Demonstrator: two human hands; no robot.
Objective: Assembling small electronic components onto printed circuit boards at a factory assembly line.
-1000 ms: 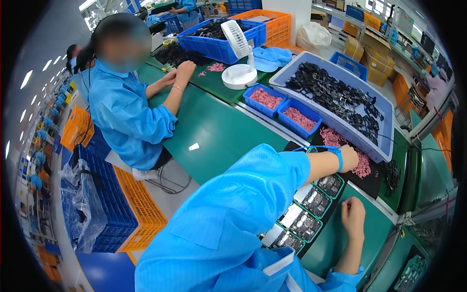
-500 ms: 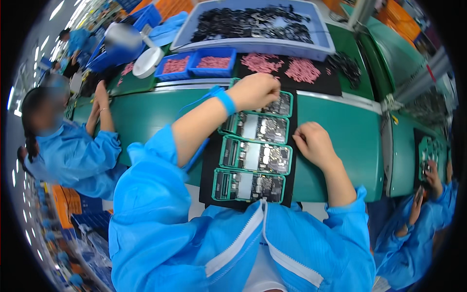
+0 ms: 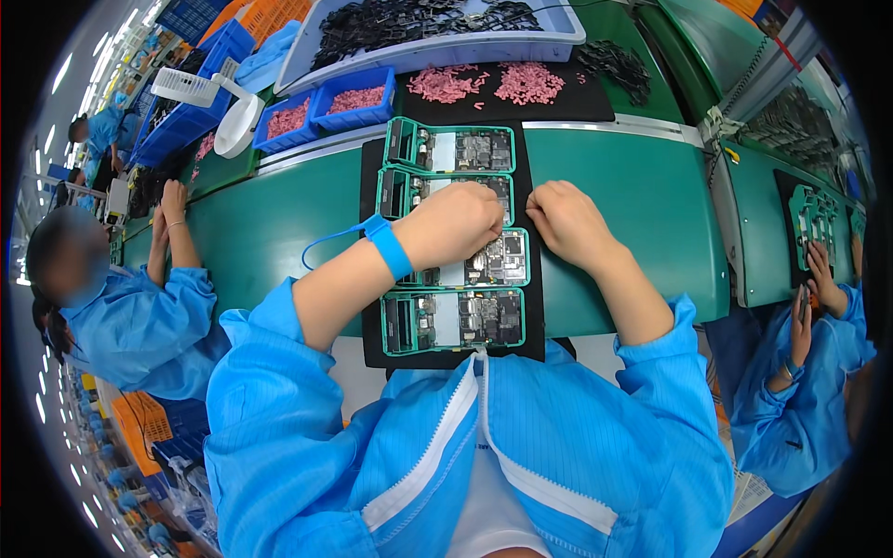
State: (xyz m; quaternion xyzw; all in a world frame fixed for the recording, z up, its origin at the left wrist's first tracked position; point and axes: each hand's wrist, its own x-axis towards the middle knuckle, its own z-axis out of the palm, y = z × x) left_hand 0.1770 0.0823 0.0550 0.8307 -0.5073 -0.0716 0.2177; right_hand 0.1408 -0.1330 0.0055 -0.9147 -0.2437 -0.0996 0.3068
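Observation:
Several green-framed electronic housings with exposed circuit boards stand in a column before me; the farthest housing [image 3: 484, 149] and the nearest housing [image 3: 496, 319] are in full view. They lie on a black mat [image 3: 372, 321]. My left hand [image 3: 454, 223], a blue wrist strap [image 3: 387, 246] round its wrist, is over the middle housings and covers part of them. Its fingers are pinched together at their right half; whatever they hold is hidden. Just right of the column, my right hand [image 3: 572, 221] hovers with thumb and fingers pressed together. I cannot make out anything in it.
Beyond the green work surface [image 3: 623, 279] are two blue bins [image 3: 353, 121] of small pink pieces, loose pink heaps [image 3: 530, 84] and a large tub [image 3: 446, 51] of black parts. A white lamp [image 3: 239, 126] stands far left. Co-workers sit on both sides.
My left hand has come nearer to me, from the farthest housing to the middle ones. My right hand stays beside the column, fingers still curled. The whole view has shifted.

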